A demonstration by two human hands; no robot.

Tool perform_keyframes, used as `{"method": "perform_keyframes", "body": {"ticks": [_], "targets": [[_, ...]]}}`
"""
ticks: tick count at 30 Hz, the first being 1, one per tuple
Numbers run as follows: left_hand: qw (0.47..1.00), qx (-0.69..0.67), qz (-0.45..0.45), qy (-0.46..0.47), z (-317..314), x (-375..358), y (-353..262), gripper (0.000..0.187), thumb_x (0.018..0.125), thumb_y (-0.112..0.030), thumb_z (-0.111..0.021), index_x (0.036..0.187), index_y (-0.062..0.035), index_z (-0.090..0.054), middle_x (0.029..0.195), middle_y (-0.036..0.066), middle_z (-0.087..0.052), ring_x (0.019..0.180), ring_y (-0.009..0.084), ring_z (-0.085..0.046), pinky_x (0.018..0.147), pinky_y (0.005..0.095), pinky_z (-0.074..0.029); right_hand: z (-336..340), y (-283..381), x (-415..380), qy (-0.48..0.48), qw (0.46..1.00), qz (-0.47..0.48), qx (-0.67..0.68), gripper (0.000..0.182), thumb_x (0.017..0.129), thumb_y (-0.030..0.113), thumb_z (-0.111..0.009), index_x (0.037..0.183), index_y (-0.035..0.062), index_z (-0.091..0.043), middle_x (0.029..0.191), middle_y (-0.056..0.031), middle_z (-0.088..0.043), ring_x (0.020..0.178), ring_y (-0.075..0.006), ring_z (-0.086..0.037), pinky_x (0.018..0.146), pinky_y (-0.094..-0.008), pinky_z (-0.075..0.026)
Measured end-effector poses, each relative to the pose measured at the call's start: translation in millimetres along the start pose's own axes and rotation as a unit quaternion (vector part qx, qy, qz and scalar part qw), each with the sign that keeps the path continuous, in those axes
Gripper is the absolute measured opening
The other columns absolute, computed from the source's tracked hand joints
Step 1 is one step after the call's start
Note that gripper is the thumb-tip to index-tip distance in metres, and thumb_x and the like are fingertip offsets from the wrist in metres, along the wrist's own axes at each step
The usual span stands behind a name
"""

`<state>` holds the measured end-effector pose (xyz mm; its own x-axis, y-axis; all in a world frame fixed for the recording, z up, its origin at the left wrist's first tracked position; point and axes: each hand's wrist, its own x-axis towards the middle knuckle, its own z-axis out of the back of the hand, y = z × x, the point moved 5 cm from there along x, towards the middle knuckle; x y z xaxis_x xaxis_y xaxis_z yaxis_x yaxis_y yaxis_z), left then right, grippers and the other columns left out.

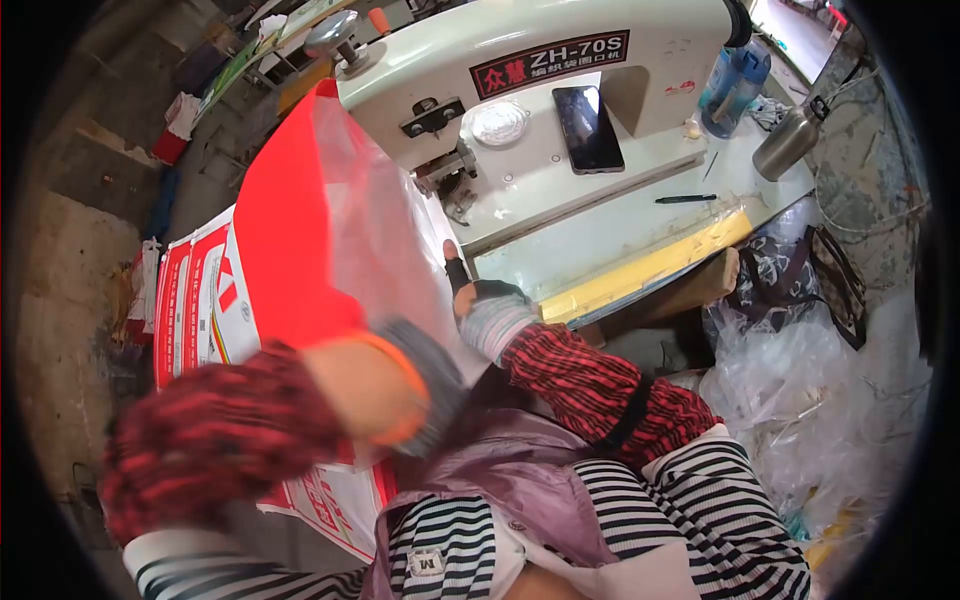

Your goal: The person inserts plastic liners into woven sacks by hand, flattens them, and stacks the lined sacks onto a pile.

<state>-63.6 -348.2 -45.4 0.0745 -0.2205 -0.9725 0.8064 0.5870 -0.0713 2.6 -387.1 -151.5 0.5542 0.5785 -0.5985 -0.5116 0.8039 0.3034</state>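
A large red and white woven bag (280, 220) stands open-mouthed at the left of a cream sewing machine (420, 60), its edge close to the needle area. My left hand (425, 385), in a grey glove with an orange cuff, is smeared by motion in front of the bag's lower part; its fingers cannot be made out. My right hand (485, 305), in a striped grey glove with bare fingertips, is at the bag's right edge beside the machine bed. One finger points up along the edge; the others are partly hidden.
On the machine bed lies a black phone (587, 130). A pen (686, 198), a steel bottle (790, 140) and a blue plastic bottle (735, 90) are on the table. Yellow tape covers the table edge (650, 268). Clear plastic (780, 390) and a patterned bag (780, 275) sit at the right.
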Motion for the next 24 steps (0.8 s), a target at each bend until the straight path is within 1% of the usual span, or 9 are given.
{"method": "perform_keyframes", "body": {"ticks": [3, 6, 13, 16, 18, 19, 22, 23, 24], "targets": [[0.967, 0.008, 0.080, -0.240, 26.0, -74.1, 30.6, 0.019, 0.067, -0.030, -0.062, 0.068, -0.0118, -0.067, 0.060, 0.006, -0.061, 0.060, 0.0288, -0.061, 0.059, 0.0456, -0.047, -7.1, -18.0, 43.6, -0.063, 0.990, -0.066, 0.105, 0.091, 0.082, 0.021, -0.055, 0.142, 0.0049, 0.011, 0.091, -0.0158, -0.065, 0.079, -0.0212, -0.063, 0.069, -0.0490, -0.048], [0.932, -0.012, 0.009, -0.361, 14.3, -35.7, -15.8, 0.014, 0.062, -0.017, -0.057, 0.061, -0.0052, -0.063, 0.057, 0.013, -0.059, 0.054, 0.0286, -0.060, 0.048, 0.0425, -0.042, -14.4, -10.5, 93.0, -0.189, 0.891, 0.076, -0.405, 0.044, 0.084, 0.013, -0.046, 0.127, 0.0034, -0.044, 0.108, -0.0190, -0.061, 0.096, -0.0269, -0.062, 0.078, -0.0406, -0.050], [0.866, -0.099, -0.086, -0.483, 16.1, 75.4, -72.5, 0.019, 0.074, -0.016, -0.051, 0.079, -0.0083, -0.068, 0.075, 0.012, -0.065, 0.073, 0.0312, -0.062, 0.067, 0.0399, -0.049, -43.3, -9.8, 33.4, -0.064, 0.993, 0.095, 0.032, 0.026, 0.082, 0.018, -0.047, 0.093, 0.0034, -0.066, 0.094, -0.0138, -0.067, 0.085, -0.0269, -0.065, 0.082, -0.0372, -0.048], [0.893, -0.187, -0.087, -0.400, -23.9, 128.0, -23.0, 0.017, 0.067, -0.015, -0.059, 0.080, -0.0073, -0.066, 0.077, 0.010, -0.064, 0.074, 0.0297, -0.062, 0.067, 0.0395, -0.049, -138.9, -13.3, 70.3, -0.101, 0.960, 0.263, -0.002, 0.044, 0.083, 0.022, -0.049, 0.123, 0.0041, -0.053, 0.093, -0.0156, -0.067, 0.088, -0.0266, -0.065, 0.071, -0.0409, -0.052], [0.890, 0.066, -0.035, -0.451, 36.6, 0.3, 16.6, 0.027, 0.065, -0.020, -0.060, 0.091, -0.0099, -0.062, 0.073, 0.005, -0.063, 0.079, 0.0279, -0.059, 0.074, 0.0375, -0.043, -191.9, -29.3, 100.1, -0.244, 0.957, 0.125, 0.097, 0.063, 0.082, 0.021, -0.048, 0.140, 0.0052, -0.027, 0.089, -0.0143, -0.067, 0.085, -0.0277, -0.065, 0.074, -0.0419, -0.050], [0.886, 0.099, 0.017, -0.453, 29.2, -5.8, 57.1, 0.024, 0.065, -0.019, -0.062, 0.088, -0.0133, -0.063, 0.072, 0.002, -0.061, 0.077, 0.0256, -0.060, 0.075, 0.0364, -0.042, -95.4, -31.8, 17.4, -0.143, 0.966, 0.001, 0.215, 0.031, 0.080, 0.032, -0.049, 0.091, 0.0103, -0.069, 0.097, -0.0159, -0.065, 0.091, -0.0289, -0.062, 0.082, -0.0387, -0.047], [0.957, 0.083, 0.157, -0.229, 45.5, -50.1, 84.5, 0.017, 0.066, -0.019, -0.060, 0.081, -0.0167, -0.067, 0.075, 0.004, -0.064, 0.077, 0.0260, -0.061, 0.074, 0.0356, -0.043, -61.7, -27.0, 19.4, -0.142, 0.980, -0.023, 0.137, 0.028, 0.079, 0.028, -0.051, 0.089, 0.0097, -0.069, 0.098, -0.0163, -0.064, 0.092, -0.0289, -0.061, 0.080, -0.0400, -0.048], [0.978, 0.056, 0.099, -0.173, 45.7, -59.4, 59.6, 0.017, 0.067, -0.020, -0.059, 0.082, -0.0158, -0.067, 0.076, 0.005, -0.064, 0.075, 0.0272, -0.062, 0.071, 0.0378, -0.044, -59.6, -25.9, 17.6, -0.143, 0.985, 0.060, 0.075, 0.056, 0.085, 0.026, -0.044, 0.138, 0.0117, -0.031, 0.095, -0.0160, -0.064, 0.088, -0.0268, -0.062, 0.071, -0.0409, -0.050], [0.992, 0.027, 0.039, -0.114, 38.3, -56.0, 38.8, 0.017, 0.069, -0.021, -0.058, 0.082, -0.0148, -0.067, 0.077, 0.007, -0.065, 0.074, 0.0283, -0.062, 0.068, 0.0401, -0.046, -75.3, -43.9, 39.3, -0.203, 0.887, 0.199, 0.363, 0.046, 0.083, 0.024, -0.047, 0.128, 0.0137, -0.044, 0.097, -0.0121, -0.065, 0.091, -0.0236, -0.062, 0.072, -0.0422, -0.050]]}}
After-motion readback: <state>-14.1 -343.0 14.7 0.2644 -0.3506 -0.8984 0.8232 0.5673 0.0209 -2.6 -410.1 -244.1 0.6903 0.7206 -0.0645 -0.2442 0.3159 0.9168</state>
